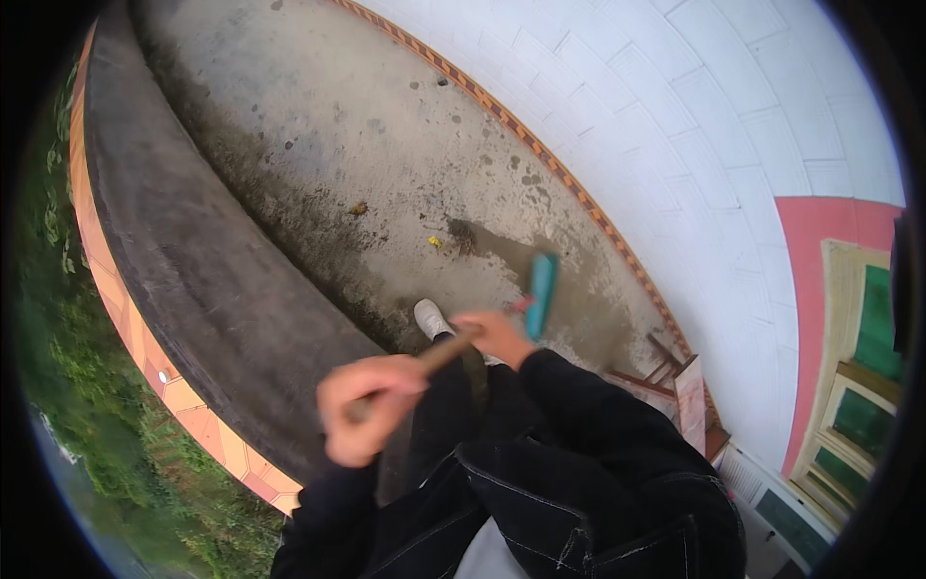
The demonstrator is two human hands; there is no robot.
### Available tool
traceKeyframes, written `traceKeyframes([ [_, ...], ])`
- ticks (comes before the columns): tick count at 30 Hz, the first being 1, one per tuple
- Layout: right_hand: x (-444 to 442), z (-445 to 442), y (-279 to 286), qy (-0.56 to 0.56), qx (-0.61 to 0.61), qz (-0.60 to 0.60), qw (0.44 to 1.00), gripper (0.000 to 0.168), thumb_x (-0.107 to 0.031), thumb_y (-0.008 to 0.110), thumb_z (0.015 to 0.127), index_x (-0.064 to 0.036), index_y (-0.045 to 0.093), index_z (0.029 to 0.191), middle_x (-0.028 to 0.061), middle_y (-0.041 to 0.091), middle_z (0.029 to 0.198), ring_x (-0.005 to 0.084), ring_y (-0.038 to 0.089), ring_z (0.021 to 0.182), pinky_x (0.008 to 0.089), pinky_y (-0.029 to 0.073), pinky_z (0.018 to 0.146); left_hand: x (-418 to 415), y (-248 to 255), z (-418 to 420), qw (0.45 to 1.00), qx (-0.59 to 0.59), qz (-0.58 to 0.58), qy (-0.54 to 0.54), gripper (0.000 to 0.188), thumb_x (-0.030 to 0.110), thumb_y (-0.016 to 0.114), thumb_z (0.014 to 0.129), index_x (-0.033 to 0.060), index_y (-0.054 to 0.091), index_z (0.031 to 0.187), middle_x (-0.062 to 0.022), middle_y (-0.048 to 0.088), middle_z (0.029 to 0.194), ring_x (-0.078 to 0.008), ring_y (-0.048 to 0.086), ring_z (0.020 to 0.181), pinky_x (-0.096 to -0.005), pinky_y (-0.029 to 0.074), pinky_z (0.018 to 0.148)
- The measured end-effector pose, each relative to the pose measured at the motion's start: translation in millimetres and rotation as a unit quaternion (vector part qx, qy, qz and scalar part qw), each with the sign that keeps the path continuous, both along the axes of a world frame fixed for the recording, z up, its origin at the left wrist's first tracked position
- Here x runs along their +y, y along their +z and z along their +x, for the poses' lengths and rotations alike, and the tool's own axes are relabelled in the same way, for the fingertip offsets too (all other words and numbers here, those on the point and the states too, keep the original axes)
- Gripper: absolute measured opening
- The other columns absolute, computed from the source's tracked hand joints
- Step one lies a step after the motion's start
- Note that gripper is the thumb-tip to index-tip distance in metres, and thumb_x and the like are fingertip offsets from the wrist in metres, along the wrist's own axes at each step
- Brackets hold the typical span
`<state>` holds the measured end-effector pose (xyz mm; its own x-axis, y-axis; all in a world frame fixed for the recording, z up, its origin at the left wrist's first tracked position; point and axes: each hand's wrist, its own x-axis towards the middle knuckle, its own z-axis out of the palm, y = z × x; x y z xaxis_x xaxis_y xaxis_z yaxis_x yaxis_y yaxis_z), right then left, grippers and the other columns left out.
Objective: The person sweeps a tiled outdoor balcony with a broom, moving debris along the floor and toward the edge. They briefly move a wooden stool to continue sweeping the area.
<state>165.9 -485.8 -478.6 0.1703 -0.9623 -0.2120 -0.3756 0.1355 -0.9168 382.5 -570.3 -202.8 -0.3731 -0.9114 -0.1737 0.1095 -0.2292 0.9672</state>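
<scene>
My left hand (372, 409) is closed around the upper end of a wooden handle (443, 352), in front of my body. Farther down the same handle, my right hand (495, 336) grips it from above. Beyond my right hand a teal broom or mop head (542, 295) with a reddish joint is low over the concrete floor (347, 137); whether it touches the floor cannot be told. Its link to the handle is partly hidden by my hand. Both hands and the teal head are blurred. A wet patch and a small yellow scrap (434, 241) lie near the head.
A dark-topped parapet (217, 268) with orange tiles runs along the left, with greenery beyond. A white block-patterned wall (651, 108) with patterned edging bounds the right. A wooden stool or bench (691, 398) stands at the lower right, near a white cabinet (767, 506). My white shoe (432, 318) is below my hands.
</scene>
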Motion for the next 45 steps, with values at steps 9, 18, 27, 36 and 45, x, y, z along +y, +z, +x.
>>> traceKeyframes([
  [9,-177.4,169.4,116.8,-0.043,-0.112,-0.276,0.954,0.014,-0.003,0.066,0.07,-0.012,0.066,0.08,0.0014,0.062,0.074,0.0236,0.059,0.081,0.0385,0.042,0.078,-10.2,123.5,31.3,0.908,-0.074,-0.411,-0.033,0.007,0.004,0.051,0.079,0.0096,0.05,0.074,0.0039,0.04,0.046,-0.011,0.035,0.036,-0.0283,0.033,0.044],
  [18,-48.6,117.1,102.5,-0.014,0.054,-0.148,0.987,0.024,-0.008,0.072,0.063,-0.017,0.065,0.084,0.0022,0.059,0.075,0.0243,0.06,0.082,0.0383,0.041,0.077,25.4,71.8,124.0,0.966,0.143,-0.155,0.147,0.008,0.007,0.061,0.077,0.0083,0.055,0.072,0.0007,0.05,0.049,-0.0142,0.046,0.039,-0.0319,0.042,0.045],
  [27,-79.8,176.7,56.3,-0.047,-0.017,-0.193,0.98,0.021,-0.005,0.068,0.064,-0.014,0.065,0.083,0.0016,0.057,0.068,0.0247,0.058,0.07,0.0392,0.041,0.065,-14.6,61.1,107.5,0.968,0.089,-0.231,0.037,0.016,0.004,0.054,0.079,0.0059,0.052,0.063,-0.001,0.041,0.039,-0.0113,0.038,0.03,-0.0275,0.031,0.033],
  [36,-200.9,228.9,116.6,0.028,-0.097,-0.336,0.936,0.014,-0.008,0.066,0.07,-0.016,0.061,0.08,0.0001,0.057,0.074,0.0223,0.056,0.078,0.0368,0.04,0.077,-16.7,134.7,88.7,0.901,-0.037,-0.418,-0.108,0.01,0.009,0.051,0.083,0.0043,0.048,0.075,-0.0022,0.041,0.052,-0.0166,0.042,0.045,-0.0342,0.037,0.047],
  [45,-72.3,-22.6,84.4,-0.101,0.142,-0.114,0.978,0.028,-0.013,0.074,0.062,-0.014,0.066,0.089,0.0062,0.064,0.078,0.0293,0.063,0.081,0.0418,0.044,0.08,-61.6,47.0,-6.1,0.985,0.143,-0.082,0.044,0.021,0.016,0.061,0.084,0.0061,0.05,0.07,-0.0094,0.049,0.05,-0.0162,0.045,0.039,-0.0378,0.043,0.046],
])
